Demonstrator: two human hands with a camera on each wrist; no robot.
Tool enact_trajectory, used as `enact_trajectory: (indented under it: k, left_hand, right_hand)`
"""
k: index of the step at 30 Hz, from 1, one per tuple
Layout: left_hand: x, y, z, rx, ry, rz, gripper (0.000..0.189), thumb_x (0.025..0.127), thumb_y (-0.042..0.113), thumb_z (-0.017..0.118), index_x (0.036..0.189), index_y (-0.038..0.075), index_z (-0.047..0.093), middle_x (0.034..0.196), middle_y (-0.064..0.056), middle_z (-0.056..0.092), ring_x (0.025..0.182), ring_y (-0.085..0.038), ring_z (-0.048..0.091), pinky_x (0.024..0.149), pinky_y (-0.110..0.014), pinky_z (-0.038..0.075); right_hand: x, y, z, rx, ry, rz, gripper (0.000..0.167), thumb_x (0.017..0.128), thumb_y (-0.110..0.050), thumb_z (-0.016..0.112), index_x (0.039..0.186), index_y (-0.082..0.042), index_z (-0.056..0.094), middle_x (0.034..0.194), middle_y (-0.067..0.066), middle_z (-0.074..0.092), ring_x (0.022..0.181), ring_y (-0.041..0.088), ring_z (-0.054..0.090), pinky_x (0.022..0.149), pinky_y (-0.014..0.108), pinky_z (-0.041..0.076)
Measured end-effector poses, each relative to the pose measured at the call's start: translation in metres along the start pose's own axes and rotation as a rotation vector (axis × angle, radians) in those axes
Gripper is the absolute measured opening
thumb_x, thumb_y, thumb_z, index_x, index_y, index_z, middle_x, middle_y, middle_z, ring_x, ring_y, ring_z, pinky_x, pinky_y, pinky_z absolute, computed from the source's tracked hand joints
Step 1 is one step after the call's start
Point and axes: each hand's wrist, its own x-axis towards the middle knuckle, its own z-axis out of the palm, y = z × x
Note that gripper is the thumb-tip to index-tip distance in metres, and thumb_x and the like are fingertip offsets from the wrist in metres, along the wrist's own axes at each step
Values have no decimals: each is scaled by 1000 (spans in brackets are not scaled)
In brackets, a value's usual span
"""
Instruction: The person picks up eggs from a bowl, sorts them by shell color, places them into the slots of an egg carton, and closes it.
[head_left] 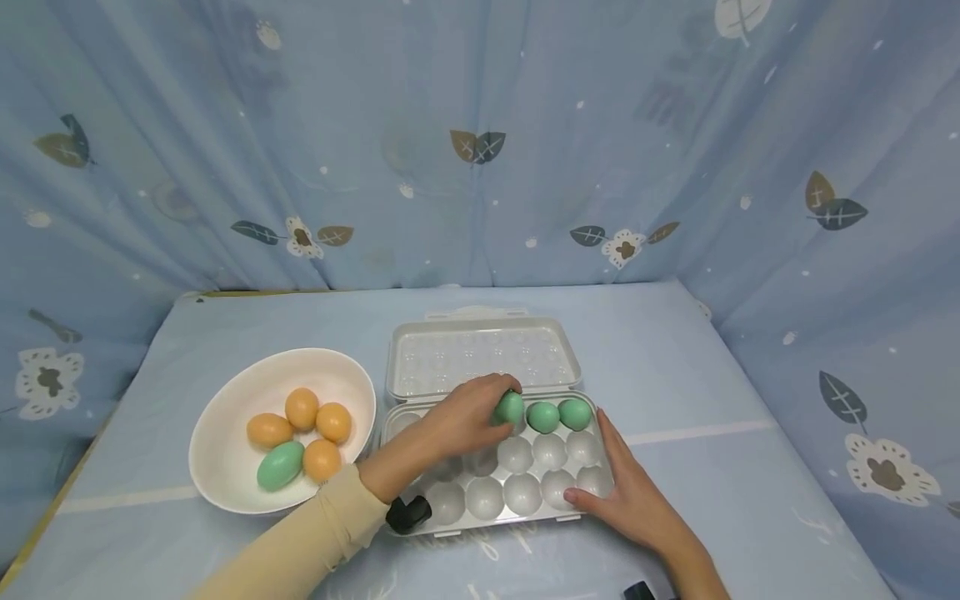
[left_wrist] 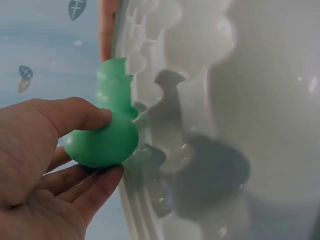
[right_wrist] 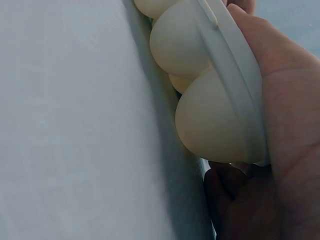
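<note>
My left hand (head_left: 468, 414) pinches a green egg (left_wrist: 102, 142) between thumb and fingers over the back row of a white egg carton (head_left: 484, 498). Just right of it, two more green eggs (head_left: 543, 417) sit in the back-row cups. At the carton's right end, my right hand (head_left: 637, 500) grips the edge, its thumb at the front corner and its fingers along the side. From the right wrist view, the carton's rounded cups (right_wrist: 215, 120) show beside that palm. The carton's lid (head_left: 480, 354) is folded back, away from me.
Left of the carton stands a white bowl (head_left: 217, 433) with several orange eggs (head_left: 302, 409) and one green egg (head_left: 281, 466). A light blue cloth (head_left: 712, 500) covers the table. A patterned curtain (head_left: 405, 167) hangs behind and at the sides.
</note>
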Motion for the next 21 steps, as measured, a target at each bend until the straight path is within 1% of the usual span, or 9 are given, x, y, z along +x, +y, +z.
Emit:
enact_trajectory:
  k: [3,6,9,12,17,21]
  left_hand:
    - [3,0,6,24,-34,-19,33,89,9,77,119,7,62,106,-4,67,100,-21,62,89,-38,53]
    - [5,1,11,87,-59,-23,35,89,9,77,120,8,62,107,-4,65,100,-22,60,85,-37,54]
    - [4,3,13,158,-58,-11,37,87,8,78,120,8,62,107,-4,64,98,-23,59,80,-36,54]
    - [5,4,15,207,-53,2,38,86,9,78,120,7,63,107,-4,63,98,-22,60,78,-36,55]
    - [3,4,16,250,-48,0,38,86,12,79,120,6,64,108,-4,62,99,-21,59,78,-34,55]
    - [-1,6,10,245,-32,-15,38,86,13,79,121,5,65,110,-5,62,101,-22,60,79,-36,56]
  right_hand:
    - [0,-1,0,3,-2,4,121,82,-47,85,167,-13,7,171,13,19,154,38,26,117,61,29]
    - [0,-1,-1,12,-2,2,121,81,-47,85,167,-12,7,171,16,19,153,40,26,116,66,29]
    - [1,-1,-1,16,-2,0,121,81,-46,85,166,-11,7,170,16,19,153,40,25,115,67,28]
    - [1,-2,-1,12,-3,1,120,82,-45,85,166,-11,7,171,16,19,153,40,26,115,67,29]
    - [0,-1,0,-7,-4,8,120,82,-46,85,167,-13,7,171,15,19,154,38,26,116,63,29]
    - [0,-1,0,-17,5,6,119,82,-46,85,167,-14,8,171,12,20,153,36,27,118,54,30]
